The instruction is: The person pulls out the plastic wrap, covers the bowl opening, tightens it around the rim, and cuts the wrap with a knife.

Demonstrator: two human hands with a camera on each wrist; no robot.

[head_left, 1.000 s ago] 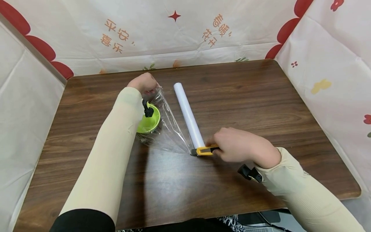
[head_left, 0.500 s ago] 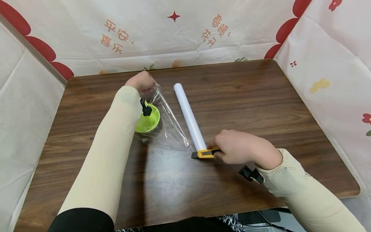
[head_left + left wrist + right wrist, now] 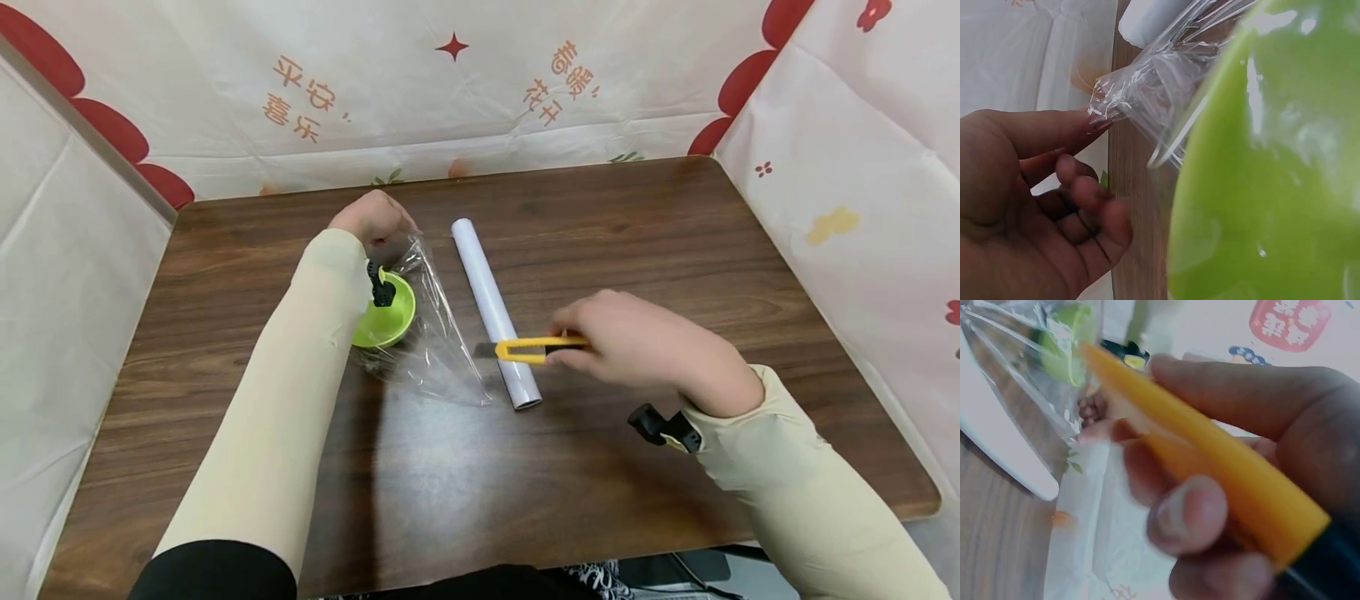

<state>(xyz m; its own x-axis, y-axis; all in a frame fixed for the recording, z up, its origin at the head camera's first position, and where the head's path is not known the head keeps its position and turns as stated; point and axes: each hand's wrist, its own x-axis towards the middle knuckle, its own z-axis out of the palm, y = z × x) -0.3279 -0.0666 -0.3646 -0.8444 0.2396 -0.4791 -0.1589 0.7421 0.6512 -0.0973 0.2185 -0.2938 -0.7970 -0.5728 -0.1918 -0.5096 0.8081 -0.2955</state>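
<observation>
My left hand (image 3: 372,218), at the table's far side, pinches a corner of clear plastic wrap (image 3: 438,342) between thumb and index finger. The other fingers curl loosely in the left wrist view. The film hangs and spreads over and beside a green bowl (image 3: 392,321), partly hidden by my left forearm. To the right of the film lies a white roll (image 3: 487,296), slanting toward me. My right hand (image 3: 626,342) grips a yellow utility knife (image 3: 523,342). Its dark blade points left, and the knife crosses over the roll's near part in the head view.
Everything lies on a brown wood-grain table (image 3: 675,250). A white printed cloth (image 3: 420,100) walls in the back and both sides. Beyond the table's front edge, a dark device with cables (image 3: 671,571) shows at the lower right.
My right hand has moved the knife up and away from the roll's near end, which now shows. The film's near corner lies apart from the blade. My left hand stays nearly in place.
</observation>
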